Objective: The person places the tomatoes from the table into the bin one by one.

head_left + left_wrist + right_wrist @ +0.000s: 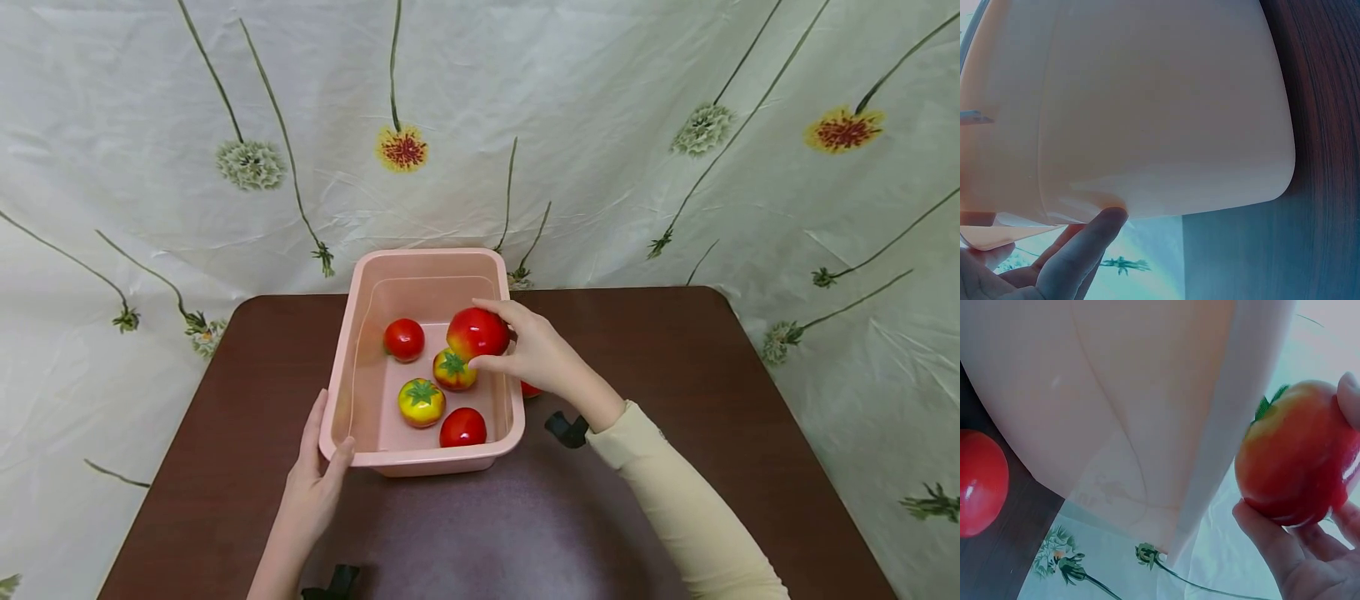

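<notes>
While the left hand [311, 483] holds the pink tub [341, 392] by its rim, the right hand's [536, 354] grip encloses a red tomato [477, 332] above it.

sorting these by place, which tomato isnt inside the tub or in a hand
The red tomato lying on the brown table just outside the pink tub's right wall, mostly hidden behind the right hand. Four lie in the tub; that hand holds another.

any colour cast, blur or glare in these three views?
Head view: sharp, even light, mild glare on the table. Left wrist view: blue cast, pink tub soft, fills frame. Right wrist view: washed out, held tomato slightly soft, highlight on the loose tomato.
</notes>
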Action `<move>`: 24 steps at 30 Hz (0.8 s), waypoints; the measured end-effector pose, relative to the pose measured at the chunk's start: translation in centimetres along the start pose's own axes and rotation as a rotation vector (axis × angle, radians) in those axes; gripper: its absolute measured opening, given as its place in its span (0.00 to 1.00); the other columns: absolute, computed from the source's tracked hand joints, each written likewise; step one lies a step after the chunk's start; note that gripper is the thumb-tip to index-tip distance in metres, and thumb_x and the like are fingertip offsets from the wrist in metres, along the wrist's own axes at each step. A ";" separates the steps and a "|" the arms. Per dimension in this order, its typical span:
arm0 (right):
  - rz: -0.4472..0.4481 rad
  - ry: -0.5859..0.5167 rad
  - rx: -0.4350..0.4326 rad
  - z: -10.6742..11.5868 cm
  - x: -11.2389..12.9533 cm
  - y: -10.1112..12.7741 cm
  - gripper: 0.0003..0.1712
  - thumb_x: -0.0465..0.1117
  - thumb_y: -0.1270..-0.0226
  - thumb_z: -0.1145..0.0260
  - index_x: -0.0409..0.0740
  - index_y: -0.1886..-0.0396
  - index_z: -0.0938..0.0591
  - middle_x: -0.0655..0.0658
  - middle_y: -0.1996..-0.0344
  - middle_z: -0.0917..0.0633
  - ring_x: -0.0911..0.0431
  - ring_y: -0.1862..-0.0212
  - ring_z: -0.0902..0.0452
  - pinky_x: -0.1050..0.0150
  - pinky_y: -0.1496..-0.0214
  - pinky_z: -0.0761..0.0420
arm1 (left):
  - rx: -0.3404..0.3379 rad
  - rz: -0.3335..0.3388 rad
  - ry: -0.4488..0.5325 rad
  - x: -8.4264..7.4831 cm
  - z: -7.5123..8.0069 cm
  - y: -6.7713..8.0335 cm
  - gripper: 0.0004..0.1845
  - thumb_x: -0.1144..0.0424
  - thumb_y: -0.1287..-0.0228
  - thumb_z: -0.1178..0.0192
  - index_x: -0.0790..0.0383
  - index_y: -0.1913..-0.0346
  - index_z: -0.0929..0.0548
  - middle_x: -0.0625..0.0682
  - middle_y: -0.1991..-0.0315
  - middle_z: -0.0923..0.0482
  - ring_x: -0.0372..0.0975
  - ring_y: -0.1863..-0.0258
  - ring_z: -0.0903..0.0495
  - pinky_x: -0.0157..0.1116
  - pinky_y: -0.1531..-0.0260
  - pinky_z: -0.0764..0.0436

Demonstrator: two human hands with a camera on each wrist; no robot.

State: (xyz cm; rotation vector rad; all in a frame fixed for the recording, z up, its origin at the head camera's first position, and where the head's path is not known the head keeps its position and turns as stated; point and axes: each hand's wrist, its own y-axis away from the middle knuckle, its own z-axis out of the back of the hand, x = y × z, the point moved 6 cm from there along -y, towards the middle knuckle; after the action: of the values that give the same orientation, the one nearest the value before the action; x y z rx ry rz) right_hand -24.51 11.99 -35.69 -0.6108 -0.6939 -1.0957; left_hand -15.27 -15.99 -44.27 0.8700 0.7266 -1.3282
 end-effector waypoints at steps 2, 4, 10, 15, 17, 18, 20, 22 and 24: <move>0.016 0.007 0.020 -0.2 0.1 0.0 0.43 0.44 0.45 0.23 0.47 0.30 0.30 0.43 0.37 0.25 0.50 0.47 0.23 0.58 0.46 0.17 | 0.006 0.004 0.004 0.0 0.0 0.0 0.41 0.53 0.27 0.48 0.35 0.21 0.61 0.61 0.21 0.54 0.62 0.27 0.44 0.69 0.35 0.44; 0.030 0.012 0.040 -0.5 0.2 0.0 0.43 0.44 0.45 0.23 0.47 0.30 0.29 0.44 0.37 0.24 0.51 0.44 0.24 0.58 0.43 0.18 | 0.009 0.005 0.001 0.1 0.0 -0.1 0.42 0.53 0.27 0.48 0.35 0.21 0.61 0.61 0.21 0.54 0.62 0.27 0.44 0.69 0.35 0.44; 0.058 -0.002 0.098 -1.5 0.7 -0.1 0.42 0.43 0.45 0.23 0.46 0.31 0.28 0.45 0.38 0.23 0.52 0.40 0.24 0.58 0.41 0.19 | 0.003 -0.006 0.002 0.1 0.0 0.0 0.41 0.54 0.26 0.48 0.36 0.21 0.61 0.62 0.21 0.53 0.62 0.27 0.44 0.68 0.34 0.43; 0.079 0.045 0.129 -2.3 0.9 -0.2 0.42 0.43 0.47 0.22 0.45 0.32 0.28 0.44 0.39 0.22 0.51 0.40 0.25 0.58 0.40 0.20 | 0.005 0.001 -0.002 0.3 0.0 0.1 0.41 0.54 0.26 0.49 0.36 0.21 0.61 0.63 0.21 0.54 0.63 0.28 0.43 0.68 0.34 0.43; 0.092 0.081 0.135 -2.6 0.9 -0.2 0.43 0.43 0.47 0.22 0.45 0.31 0.28 0.44 0.39 0.23 0.51 0.40 0.25 0.57 0.39 0.20 | 0.006 0.004 -0.004 0.3 0.0 0.1 0.41 0.53 0.26 0.49 0.36 0.21 0.62 0.63 0.21 0.54 0.63 0.28 0.43 0.68 0.34 0.43; 0.096 0.097 0.137 -2.7 0.9 -0.2 0.43 0.44 0.47 0.22 0.45 0.31 0.28 0.44 0.38 0.23 0.51 0.39 0.26 0.57 0.39 0.21 | 0.006 0.005 -0.006 0.3 0.0 0.0 0.41 0.53 0.26 0.49 0.36 0.21 0.62 0.63 0.21 0.54 0.63 0.28 0.43 0.68 0.34 0.43; 0.100 0.124 0.144 -3.0 0.8 -0.1 0.44 0.44 0.47 0.22 0.45 0.30 0.29 0.44 0.37 0.24 0.50 0.37 0.27 0.56 0.38 0.21 | 0.009 0.008 -0.008 0.3 0.0 0.0 0.41 0.53 0.26 0.49 0.36 0.21 0.62 0.62 0.21 0.55 0.63 0.27 0.44 0.68 0.34 0.44; 0.087 0.142 0.155 -3.2 0.7 0.0 0.44 0.45 0.47 0.22 0.45 0.30 0.30 0.44 0.35 0.25 0.50 0.36 0.29 0.55 0.38 0.22 | 0.010 0.007 -0.009 0.2 0.0 0.0 0.41 0.53 0.26 0.49 0.36 0.21 0.62 0.62 0.21 0.55 0.63 0.27 0.44 0.68 0.34 0.44; 0.073 0.159 0.164 -3.4 0.7 0.0 0.44 0.44 0.46 0.22 0.46 0.30 0.30 0.44 0.35 0.26 0.50 0.36 0.29 0.54 0.38 0.21 | 0.011 0.005 -0.009 0.2 0.0 0.0 0.41 0.53 0.26 0.49 0.36 0.21 0.62 0.62 0.21 0.55 0.63 0.27 0.44 0.68 0.34 0.44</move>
State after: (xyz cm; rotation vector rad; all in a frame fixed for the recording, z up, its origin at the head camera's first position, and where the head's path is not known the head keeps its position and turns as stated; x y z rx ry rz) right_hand -23.61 9.08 -37.32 -0.4007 -0.6114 -0.9965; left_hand -15.27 -16.09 -44.42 0.8737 0.7102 -1.3322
